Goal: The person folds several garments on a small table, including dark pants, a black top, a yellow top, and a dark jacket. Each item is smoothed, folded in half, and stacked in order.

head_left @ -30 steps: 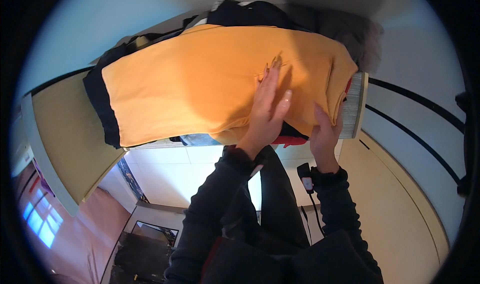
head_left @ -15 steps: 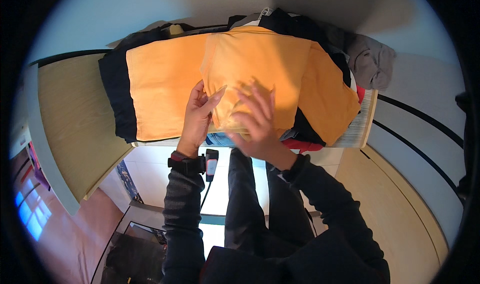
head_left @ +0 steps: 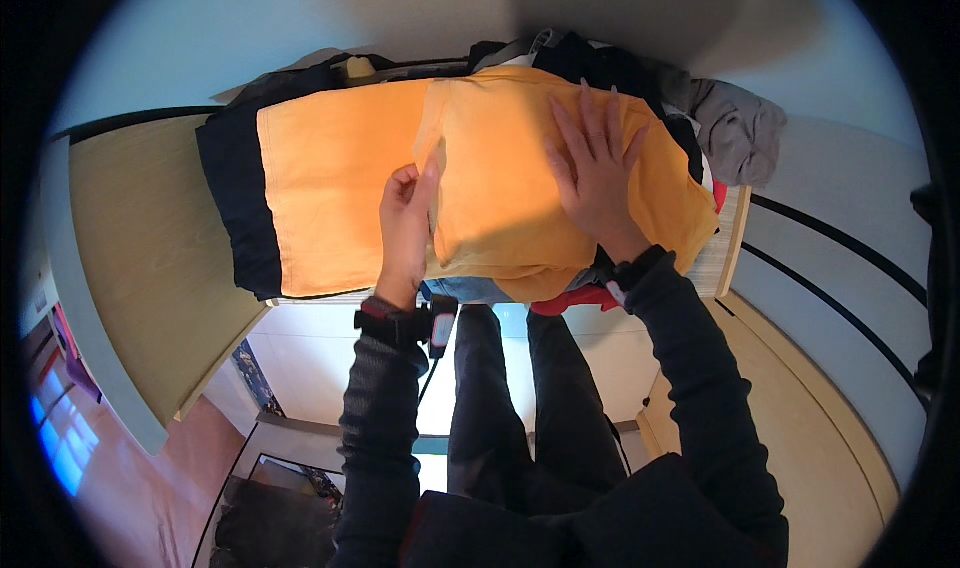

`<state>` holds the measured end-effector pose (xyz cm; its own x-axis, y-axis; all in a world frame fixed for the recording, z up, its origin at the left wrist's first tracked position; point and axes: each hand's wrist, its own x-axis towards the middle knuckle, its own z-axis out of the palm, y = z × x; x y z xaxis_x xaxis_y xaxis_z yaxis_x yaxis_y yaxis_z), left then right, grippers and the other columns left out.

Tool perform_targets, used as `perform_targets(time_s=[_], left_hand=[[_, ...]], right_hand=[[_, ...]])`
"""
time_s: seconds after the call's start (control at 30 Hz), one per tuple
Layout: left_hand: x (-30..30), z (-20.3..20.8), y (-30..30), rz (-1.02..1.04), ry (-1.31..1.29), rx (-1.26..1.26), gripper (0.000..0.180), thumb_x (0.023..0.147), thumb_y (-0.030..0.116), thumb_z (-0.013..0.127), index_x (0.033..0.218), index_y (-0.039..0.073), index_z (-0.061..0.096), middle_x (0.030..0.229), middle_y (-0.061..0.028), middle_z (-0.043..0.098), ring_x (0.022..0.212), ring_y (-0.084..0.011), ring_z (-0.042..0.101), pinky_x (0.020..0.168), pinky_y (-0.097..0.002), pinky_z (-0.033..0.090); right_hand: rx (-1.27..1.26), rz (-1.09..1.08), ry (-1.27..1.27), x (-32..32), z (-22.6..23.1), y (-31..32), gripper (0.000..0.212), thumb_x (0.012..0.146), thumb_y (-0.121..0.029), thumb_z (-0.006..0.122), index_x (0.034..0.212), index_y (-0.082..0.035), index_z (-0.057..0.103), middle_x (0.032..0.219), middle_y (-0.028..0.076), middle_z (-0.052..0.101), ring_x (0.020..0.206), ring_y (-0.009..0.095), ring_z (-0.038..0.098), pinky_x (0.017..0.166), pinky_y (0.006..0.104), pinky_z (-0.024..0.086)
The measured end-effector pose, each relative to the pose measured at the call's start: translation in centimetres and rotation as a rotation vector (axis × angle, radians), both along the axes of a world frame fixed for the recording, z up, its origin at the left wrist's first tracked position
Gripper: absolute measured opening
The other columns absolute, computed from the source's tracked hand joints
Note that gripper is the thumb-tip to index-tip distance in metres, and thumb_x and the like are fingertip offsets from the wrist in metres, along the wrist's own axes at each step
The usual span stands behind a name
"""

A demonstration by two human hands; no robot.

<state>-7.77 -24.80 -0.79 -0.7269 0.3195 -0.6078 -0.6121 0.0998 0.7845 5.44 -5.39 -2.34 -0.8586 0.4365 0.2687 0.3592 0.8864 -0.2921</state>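
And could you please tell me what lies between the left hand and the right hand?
In the head view, just the orange garment spans the stretch from the left hand to the right hand.

Room is opening over the orange garment (head_left: 345, 193) between the left hand (head_left: 403, 230) and the right hand (head_left: 600, 180), which are resting well apart. The garment's upturned edge, pinched by the left hand, is obstructing any sideways slide along the cloth. Behind, heaped dark clothes (head_left: 605, 71) and the wall (head_left: 430, 23) are closing off the far side, while crumpled grey cloth (head_left: 738, 128) is crowding the far right corner. A small device (head_left: 441, 328) is jutting inward beside the left wrist, its cable narrowing the gap toward the legs (head_left: 490, 398).
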Motion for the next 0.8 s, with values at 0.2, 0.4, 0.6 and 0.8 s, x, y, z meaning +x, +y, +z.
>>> perform_targets(time_s=[0.2,0.4,0.6,0.8], left_hand=[[-4.3,-0.4,4.4,-0.087,0.184,-0.199,0.045,0.080,0.042,0.078,0.086,0.003,0.056,0.079,0.0018,0.051,0.068,-0.0066,0.043,0.063,-0.0185,0.037],[-5.8,0.3,5.5,-0.211,0.075,-0.074,0.031,0.085,0.031,0.075,0.091,0.004,0.060,0.080,0.0040,0.052,0.068,-0.0058,0.042,0.066,-0.0193,0.038],[-3.3,2.5,5.0,-0.132,0.306,0.085,0.019,0.091,0.016,0.069,0.103,0.003,0.061,0.088,0.0028,0.059,0.075,-0.0035,0.048,0.069,-0.0182,0.040],[-2.2,3.5,4.0,-0.121,0.459,0.089,0.018,0.094,0.015,0.065,0.105,0.003,0.057,0.092,0.0013,0.060,0.077,-0.0034,0.049,0.068,-0.0182,0.040]], right_hand=[[-0.420,-0.218,0.448,0.3,0.3,3.2,0.030,0.099,-0.024,0.050,0.127,-0.015,0.056,0.135,0.017,0.043,0.128,0.034,0.040,0.109,0.0462,0.029],[-0.861,-0.236,0.354,0.4,0.6,7.7,0.022,0.099,-0.025,0.054,0.113,-0.010,0.060,0.121,0.005,0.042,0.110,0.015,0.047,0.095,0.0275,0.040],[-0.832,-0.206,0.153,-0.3,0.5,8.7,0.022,0.096,-0.027,0.060,0.108,-0.009,0.061,0.121,0.006,0.042,0.105,0.015,0.046,0.089,0.0273,0.041],[-0.395,-0.016,0.081,-0.2,0.1,8.7,0.025,0.089,-0.036,0.066,0.097,-0.012,0.063,0.109,0.008,0.048,0.100,0.029,0.043,0.088,0.0414,0.035]])
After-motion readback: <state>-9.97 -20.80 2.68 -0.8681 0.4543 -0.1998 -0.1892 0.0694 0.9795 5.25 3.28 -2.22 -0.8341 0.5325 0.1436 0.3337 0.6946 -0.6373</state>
